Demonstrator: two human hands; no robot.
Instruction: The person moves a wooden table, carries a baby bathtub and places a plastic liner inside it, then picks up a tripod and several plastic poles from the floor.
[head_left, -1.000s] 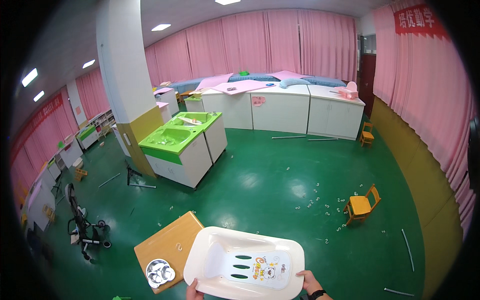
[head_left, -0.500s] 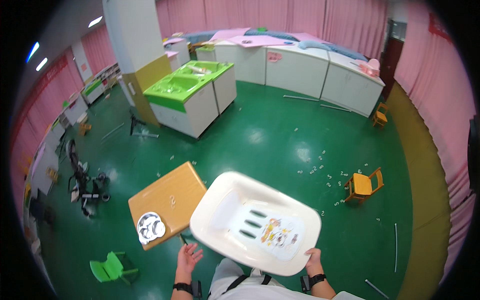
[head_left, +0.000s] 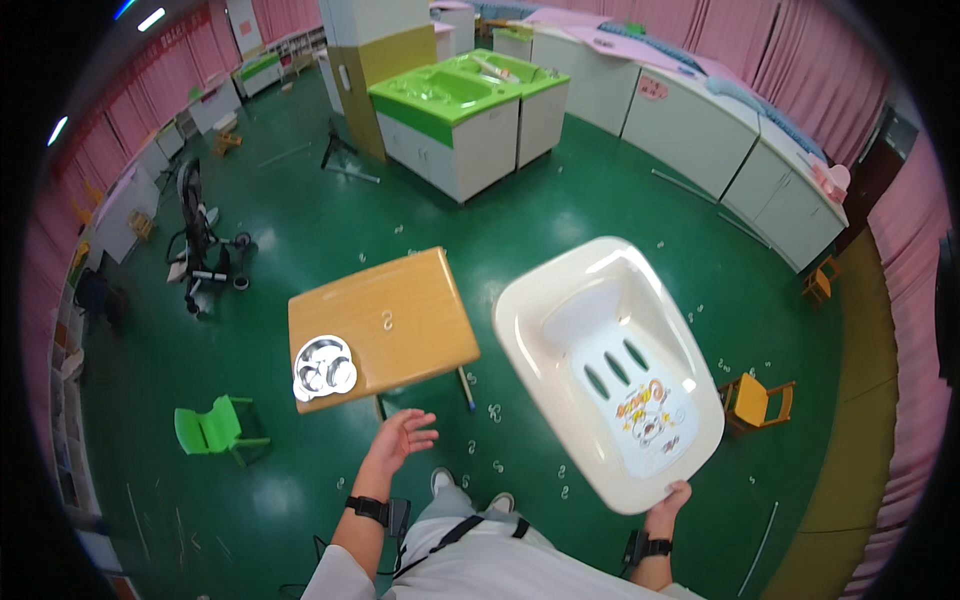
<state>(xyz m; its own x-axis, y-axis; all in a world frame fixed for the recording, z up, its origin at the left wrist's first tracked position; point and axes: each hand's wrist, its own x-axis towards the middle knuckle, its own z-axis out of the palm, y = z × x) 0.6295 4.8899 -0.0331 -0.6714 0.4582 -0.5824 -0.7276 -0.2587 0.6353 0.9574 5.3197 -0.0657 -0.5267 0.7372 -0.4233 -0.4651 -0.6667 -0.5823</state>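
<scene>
mostly hidden right hand (head_left: 668, 497) grips white tub (head_left: 605, 364) edge.

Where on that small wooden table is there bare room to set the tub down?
The wooden table is bare across its middle and right, from the small hook-shaped bit to the far edge. Only the near-left corner is taken, by the metal tray overhanging the edge. The right hand holds the white tub by its rim; the left hand is open and free.
</scene>
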